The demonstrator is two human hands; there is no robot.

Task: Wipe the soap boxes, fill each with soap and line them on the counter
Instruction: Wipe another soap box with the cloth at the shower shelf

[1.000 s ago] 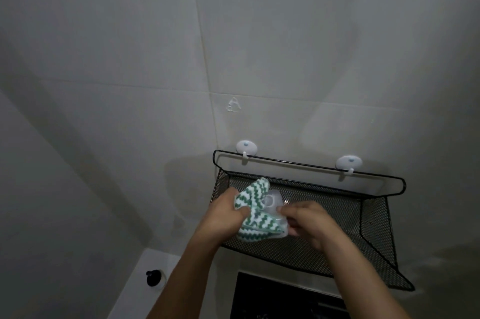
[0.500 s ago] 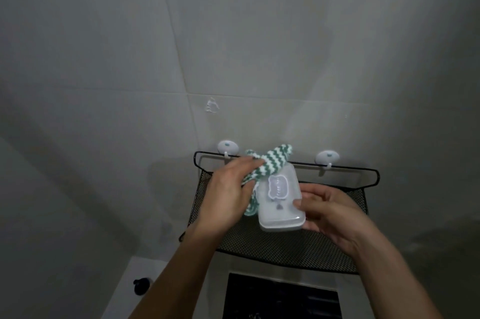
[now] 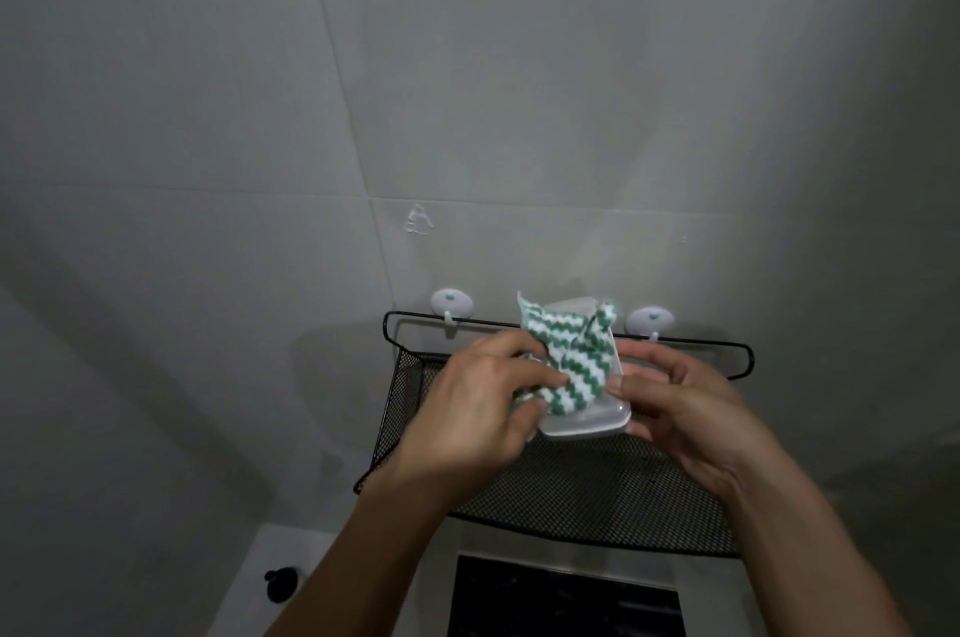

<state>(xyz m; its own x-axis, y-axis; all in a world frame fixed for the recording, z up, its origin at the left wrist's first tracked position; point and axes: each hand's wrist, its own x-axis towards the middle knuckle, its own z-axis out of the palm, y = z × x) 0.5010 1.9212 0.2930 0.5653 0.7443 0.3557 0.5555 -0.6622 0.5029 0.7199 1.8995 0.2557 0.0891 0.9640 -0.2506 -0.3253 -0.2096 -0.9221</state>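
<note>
A clear plastic soap box [image 3: 589, 421] is held up in front of the wall shelf, lid towards me. My right hand [image 3: 680, 408] grips its right side with curled fingers. My left hand [image 3: 478, 408] pinches a green-and-white zigzag cloth [image 3: 569, 361] and presses it over the box's top face, so most of the lid is covered. Only the box's lower edge and a bit of its upper rim show. No soap is visible.
A black wire mesh shelf [image 3: 597, 491] hangs on two white wall hooks [image 3: 451, 304] behind the hands. Below lie a white counter [image 3: 260, 579] with a small black knob [image 3: 280, 583] and a dark rectangular opening [image 3: 561, 600]. Tiled wall fills the upper view.
The cloth has moved from the box's upper left corner across its top face, hiding the lid's label. Both hands stay on the box at about the same height.
</note>
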